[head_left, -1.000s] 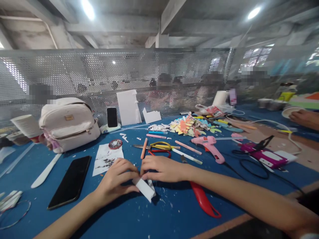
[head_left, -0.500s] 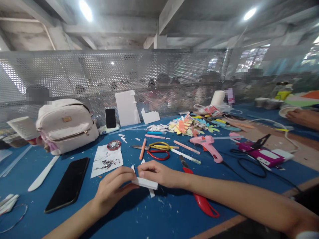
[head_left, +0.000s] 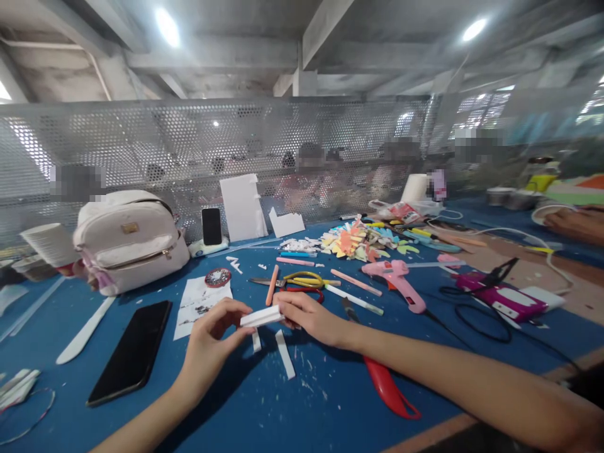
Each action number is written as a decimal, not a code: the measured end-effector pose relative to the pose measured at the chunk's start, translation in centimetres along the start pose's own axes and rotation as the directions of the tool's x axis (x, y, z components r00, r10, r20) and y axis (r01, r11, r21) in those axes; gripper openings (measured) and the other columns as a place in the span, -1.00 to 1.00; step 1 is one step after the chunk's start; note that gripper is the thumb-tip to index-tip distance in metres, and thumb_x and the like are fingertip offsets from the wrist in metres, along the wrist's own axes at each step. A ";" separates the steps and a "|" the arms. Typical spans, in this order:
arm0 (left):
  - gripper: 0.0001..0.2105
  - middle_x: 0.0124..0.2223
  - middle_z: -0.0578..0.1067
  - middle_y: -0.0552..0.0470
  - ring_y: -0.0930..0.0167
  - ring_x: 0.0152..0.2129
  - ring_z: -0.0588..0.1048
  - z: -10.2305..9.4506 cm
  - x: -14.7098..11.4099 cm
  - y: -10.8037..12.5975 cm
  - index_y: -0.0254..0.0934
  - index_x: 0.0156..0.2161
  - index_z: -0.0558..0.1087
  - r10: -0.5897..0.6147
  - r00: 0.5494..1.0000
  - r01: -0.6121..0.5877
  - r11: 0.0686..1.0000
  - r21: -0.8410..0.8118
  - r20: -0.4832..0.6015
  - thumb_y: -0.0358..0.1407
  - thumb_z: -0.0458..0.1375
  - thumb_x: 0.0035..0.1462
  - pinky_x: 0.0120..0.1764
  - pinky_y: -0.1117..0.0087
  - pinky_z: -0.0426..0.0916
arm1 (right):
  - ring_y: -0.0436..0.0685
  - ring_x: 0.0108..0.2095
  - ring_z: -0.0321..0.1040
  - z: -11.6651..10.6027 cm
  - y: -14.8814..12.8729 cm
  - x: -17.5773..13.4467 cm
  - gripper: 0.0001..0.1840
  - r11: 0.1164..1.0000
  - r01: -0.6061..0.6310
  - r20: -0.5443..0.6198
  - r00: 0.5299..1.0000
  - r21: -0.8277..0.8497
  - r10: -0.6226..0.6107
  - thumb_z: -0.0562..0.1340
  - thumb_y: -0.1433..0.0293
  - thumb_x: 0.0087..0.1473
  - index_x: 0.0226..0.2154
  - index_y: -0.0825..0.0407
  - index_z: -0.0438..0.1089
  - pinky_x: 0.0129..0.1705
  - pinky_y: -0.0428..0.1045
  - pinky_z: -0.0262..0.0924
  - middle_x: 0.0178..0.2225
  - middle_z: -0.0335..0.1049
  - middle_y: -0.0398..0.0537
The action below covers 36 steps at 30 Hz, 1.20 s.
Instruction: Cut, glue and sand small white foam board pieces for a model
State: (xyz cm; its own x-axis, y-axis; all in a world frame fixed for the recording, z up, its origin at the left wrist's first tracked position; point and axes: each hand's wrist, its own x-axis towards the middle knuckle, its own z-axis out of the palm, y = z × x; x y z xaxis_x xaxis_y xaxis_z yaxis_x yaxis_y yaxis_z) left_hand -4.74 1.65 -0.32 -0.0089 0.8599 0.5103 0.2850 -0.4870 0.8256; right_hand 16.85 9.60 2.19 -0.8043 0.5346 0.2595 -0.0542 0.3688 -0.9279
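Note:
A small white foam-board piece, long and narrow with a groove or ridge along it, is held between both hands above the table. My left hand pinches its left end between thumb and fingers. Its right end is gripped by my right hand, whose fingertips are partly hidden. Two white strips lie just below: one strip under the held piece, and a shorter strip by my left fingertips. Red-handled scissors lie beyond my right hand. Beneath my right forearm is a red-handled cutter.
A black phone and a white plastic knife lie left, before a pale backpack. A pink glue gun, markers and a heap of coloured paper cut-outs spread beyond. At far right is another person's hand.
Both hands have lifted the white piece slightly up and to the left, tilting its right end upward. The strip beneath now shows more fully. My right fingers have moved onto the piece's right end.

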 end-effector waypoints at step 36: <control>-0.65 -0.44 0.51 0.11 0.51 -0.55 0.46 1.3 -0.4 0.5 -0.34 -0.27 0.49 -0.353 0.919 0.375 0.921 -0.107 0.178 -0.03 0.28 0.13 -0.44 0.46 0.37 | 0.00 -0.50 -0.08 0.5 0.2 -0.3 -0.44 1.000 -0.002 -0.063 0.998 -0.023 0.000 -0.04 -0.09 0.33 -0.46 0.00 0.10 -0.44 -0.06 -0.06 -0.52 -0.04 -0.25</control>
State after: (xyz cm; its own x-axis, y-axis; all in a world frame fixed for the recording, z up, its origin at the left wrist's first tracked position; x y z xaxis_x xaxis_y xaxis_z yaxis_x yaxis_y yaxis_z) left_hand -3.40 1.27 -0.45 0.0618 0.9890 0.1345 0.1565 -0.1427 0.9773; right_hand 16.76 9.11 1.80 -0.7653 0.5818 0.2755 -0.0394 0.3848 -0.9221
